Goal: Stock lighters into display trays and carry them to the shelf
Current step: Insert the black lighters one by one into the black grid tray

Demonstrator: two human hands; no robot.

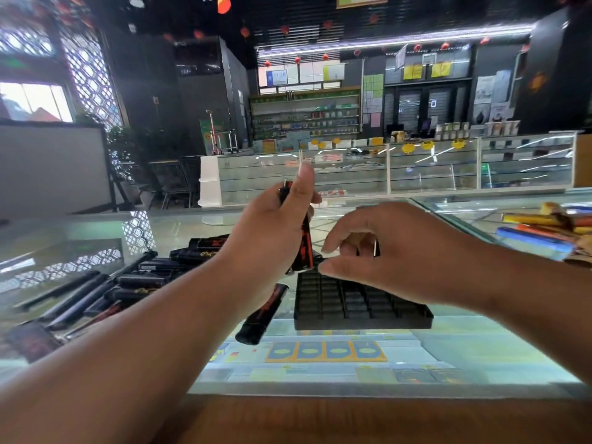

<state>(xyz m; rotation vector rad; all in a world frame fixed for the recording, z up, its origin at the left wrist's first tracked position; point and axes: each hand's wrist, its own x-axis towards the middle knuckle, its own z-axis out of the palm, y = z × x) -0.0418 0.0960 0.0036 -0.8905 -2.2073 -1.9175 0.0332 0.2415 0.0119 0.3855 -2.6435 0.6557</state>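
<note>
Left hand (272, 225), fingers wrapped round lighters (306, 248), hangs over the tray (362, 320) at its left edge. Right hand (400, 251), fingers curled, hold unclear, is above it, well back from the near edge of the counter (448, 350).

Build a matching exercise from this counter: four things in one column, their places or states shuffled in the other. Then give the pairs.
1. left hand
2. display tray
3. single lighter
4. lighter pile

A. lies flat just left of the tray
B. black grid on the glass counter
C. grips black-and-red lighters, raised
D. spread over the counter's left side

Pairs: 1-C, 2-B, 3-A, 4-D
</note>
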